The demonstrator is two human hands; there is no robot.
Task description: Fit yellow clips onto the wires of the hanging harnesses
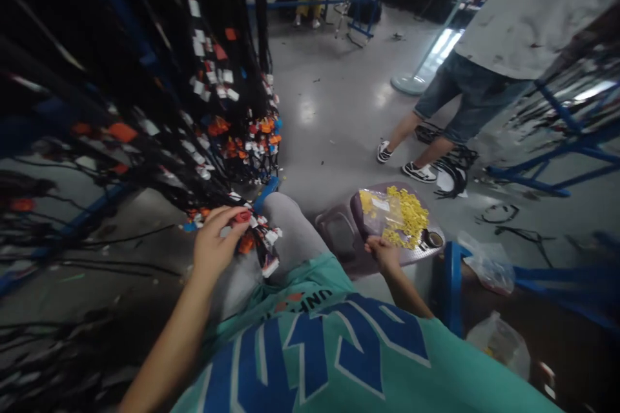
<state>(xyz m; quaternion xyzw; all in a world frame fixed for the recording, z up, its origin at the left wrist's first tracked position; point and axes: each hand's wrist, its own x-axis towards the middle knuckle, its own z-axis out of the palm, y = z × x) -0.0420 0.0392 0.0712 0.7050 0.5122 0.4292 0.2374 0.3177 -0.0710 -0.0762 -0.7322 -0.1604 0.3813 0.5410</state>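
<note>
My left hand (217, 239) is closed, thumb and fingers pinching a red connector (242, 217) at the end of a bundle of black cables. White and orange connectors (247, 244) of the same bundle hang beside it, over my knee. My right hand (383, 253) is at the near edge of a heap of small yellow plastic parts (411, 216). Its fingers are curled together, and what they hold, if anything, is too small to make out. A clear plastic bag (382, 211) with more yellow parts lies beside the heap, on a purple-grey plastic stool (334, 216).
Dense black cables with white, orange and red connectors (227, 135) hang from a rack on the left. A roll of tape (434, 239) lies on the stool. Blue frame bars (453, 287) and plastic bags (498, 342) are at right. Another person (484, 90) stands ahead near a pole base (409, 83).
</note>
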